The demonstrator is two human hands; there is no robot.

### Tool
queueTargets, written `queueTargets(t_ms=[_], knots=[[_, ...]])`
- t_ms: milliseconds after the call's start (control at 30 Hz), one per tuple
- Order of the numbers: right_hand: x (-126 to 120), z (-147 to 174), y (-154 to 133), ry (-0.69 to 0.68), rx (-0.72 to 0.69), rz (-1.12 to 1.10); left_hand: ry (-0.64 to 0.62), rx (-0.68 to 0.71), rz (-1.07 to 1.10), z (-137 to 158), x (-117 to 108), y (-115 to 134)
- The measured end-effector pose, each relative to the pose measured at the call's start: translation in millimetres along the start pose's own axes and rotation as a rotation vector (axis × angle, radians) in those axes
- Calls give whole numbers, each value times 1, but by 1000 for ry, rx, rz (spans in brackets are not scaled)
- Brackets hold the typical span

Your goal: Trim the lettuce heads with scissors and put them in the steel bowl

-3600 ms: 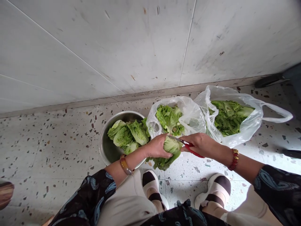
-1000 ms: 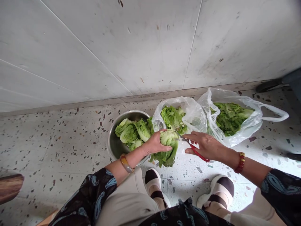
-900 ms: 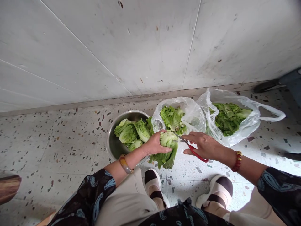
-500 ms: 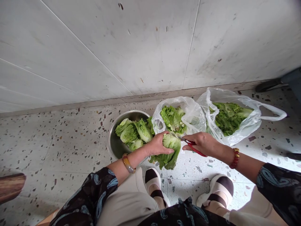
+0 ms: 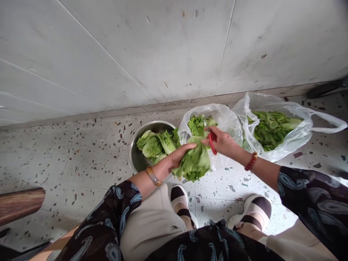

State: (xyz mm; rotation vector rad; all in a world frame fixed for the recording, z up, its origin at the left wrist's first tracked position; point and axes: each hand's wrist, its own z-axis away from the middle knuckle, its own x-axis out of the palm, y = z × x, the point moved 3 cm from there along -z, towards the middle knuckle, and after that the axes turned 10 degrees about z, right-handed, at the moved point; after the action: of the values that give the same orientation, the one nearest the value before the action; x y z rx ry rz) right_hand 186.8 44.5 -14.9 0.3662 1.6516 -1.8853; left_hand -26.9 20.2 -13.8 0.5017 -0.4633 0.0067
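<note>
My left hand (image 5: pixel 181 155) grips a head of lettuce (image 5: pixel 195 163) from its left side, above the floor between the basin and my feet. Red-handled scissors (image 5: pixel 212 141) are in my right hand (image 5: pixel 222 142), close to the upper right of that lettuce. Just beyond both hands stands a clear plastic bag (image 5: pixel 230 119) with lettuce leaves (image 5: pixel 197 124) in it. To the left, a steel basin (image 5: pixel 133 156) holds several lettuce heads (image 5: pixel 152 145), partly covered by my left forearm.
A second plastic bag (image 5: pixel 307 132) at the right holds more green leaves (image 5: pixel 274 127). The pale wall (image 5: pixel 163 54) rises behind the speckled floor (image 5: pixel 89 156). A brown wooden piece (image 5: pixel 23 204) juts in at the left. My shoes (image 5: pixel 182 203) are below the lettuce.
The scissors have come away from the lettuce's cut end and turned to point up, over the near bag. The lettuce is tilted, its leaves now facing up more. The view has shifted slightly.
</note>
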Motion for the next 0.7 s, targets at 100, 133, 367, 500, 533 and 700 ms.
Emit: queueTargets(t_ms=[100,133,367,500,533,700], knots=[[6,-10,23,118,148,28,100,-81,140,3,-7,0],[8,-11,29,144,158,4,124,-52,172,4,-10,2],[10,1,7,85,185,-385,103,111,281,6,-26,8],[19,13,-36,-4,122,-515,96,193,215,6,-27,8],[24,16,-44,-23,115,-524,99,204,188,6,-28,8],[48,28,-43,-51,135,-479,423,309,-35,22,-74,30]])
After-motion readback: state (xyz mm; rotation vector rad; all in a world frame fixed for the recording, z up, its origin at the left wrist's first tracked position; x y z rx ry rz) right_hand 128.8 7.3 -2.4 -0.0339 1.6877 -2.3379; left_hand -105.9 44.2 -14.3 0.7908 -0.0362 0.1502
